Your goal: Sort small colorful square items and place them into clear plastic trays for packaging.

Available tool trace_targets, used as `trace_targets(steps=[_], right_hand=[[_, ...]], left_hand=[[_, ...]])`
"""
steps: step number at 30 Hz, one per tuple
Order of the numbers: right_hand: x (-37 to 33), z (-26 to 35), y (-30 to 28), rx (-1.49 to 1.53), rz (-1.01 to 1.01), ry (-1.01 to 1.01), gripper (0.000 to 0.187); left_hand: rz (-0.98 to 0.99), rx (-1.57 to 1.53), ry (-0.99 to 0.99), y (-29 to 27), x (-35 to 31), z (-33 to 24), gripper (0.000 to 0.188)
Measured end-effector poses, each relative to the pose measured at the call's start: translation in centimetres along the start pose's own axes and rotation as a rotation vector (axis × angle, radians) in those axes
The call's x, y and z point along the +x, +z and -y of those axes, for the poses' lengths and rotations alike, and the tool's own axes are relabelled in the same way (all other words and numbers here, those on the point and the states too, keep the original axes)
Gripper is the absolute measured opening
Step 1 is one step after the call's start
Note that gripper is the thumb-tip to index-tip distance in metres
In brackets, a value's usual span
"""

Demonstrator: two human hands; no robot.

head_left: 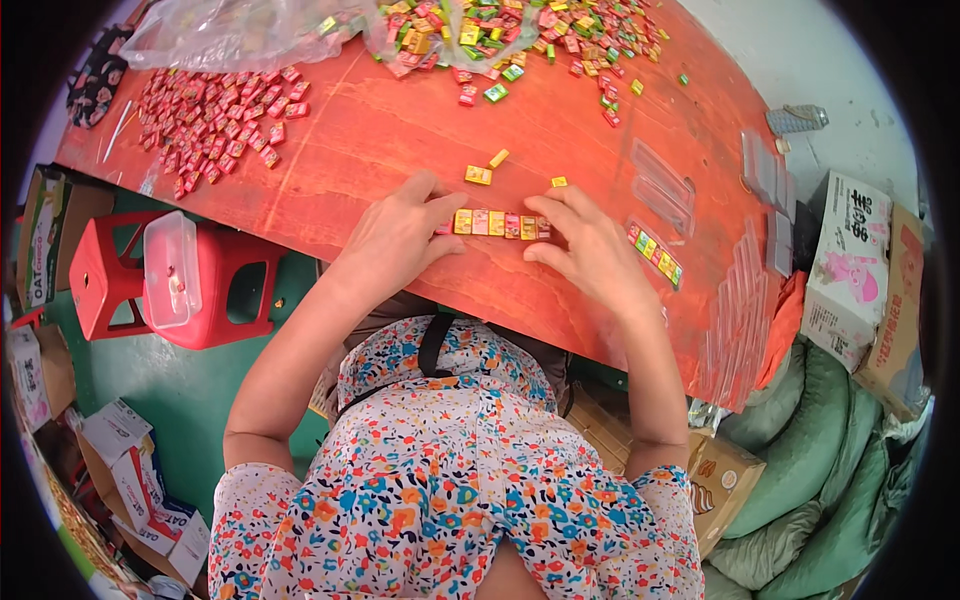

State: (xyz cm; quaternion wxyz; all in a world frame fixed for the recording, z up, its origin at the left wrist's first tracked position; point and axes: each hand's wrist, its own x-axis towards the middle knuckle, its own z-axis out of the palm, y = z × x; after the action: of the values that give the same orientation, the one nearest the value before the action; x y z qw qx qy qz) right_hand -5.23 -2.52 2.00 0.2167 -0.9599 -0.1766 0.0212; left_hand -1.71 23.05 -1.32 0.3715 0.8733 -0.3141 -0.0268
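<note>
A short row of small yellow, pink and red boxes (pixel 496 224) lies on the red table (pixel 400 130) in front of me. My left hand (pixel 400 232) has its thumb and forefinger closed about the row's left end, partly covering a pink box there. At the right end, my right hand (pixel 588 243) grips the row between thumb and fingers. Just beyond the row are a yellow box (pixel 478 175), a smaller yellow piece (pixel 499 158) and another yellow box (pixel 559 182) by my right fingertips.
A pile of red boxes (pixel 225 120) spreads at the far left. Mixed boxes (pixel 600 40) and clear plastic bags (pixel 250 35) cover the far edge. To the right lie a filled strip (pixel 655 254) and clear plastic cases (pixel 735 310). Red stools (pixel 215 290) stand at left.
</note>
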Motion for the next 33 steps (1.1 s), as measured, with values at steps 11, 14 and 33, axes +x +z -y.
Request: trace_targets(steps=[11,14,33], right_hand=[[-2.2,-1.3,1.7,0.025,-0.163,-0.017,0.029],[-3.4,-2.6,-0.2,-0.024,-0.277,-0.002,0.027],[-7.8,-18.4,-5.9,0.025,-0.274,0.319,0.034]], left_hand=[[0.005,-0.016,-0.015,2.5,2.3,-1.8,0.023],[0.008,-0.028,0.055,3.6,4.9,-3.5,0.022],[0.048,0.003,0.352,14.8,19.5,-7.9,0.031]])
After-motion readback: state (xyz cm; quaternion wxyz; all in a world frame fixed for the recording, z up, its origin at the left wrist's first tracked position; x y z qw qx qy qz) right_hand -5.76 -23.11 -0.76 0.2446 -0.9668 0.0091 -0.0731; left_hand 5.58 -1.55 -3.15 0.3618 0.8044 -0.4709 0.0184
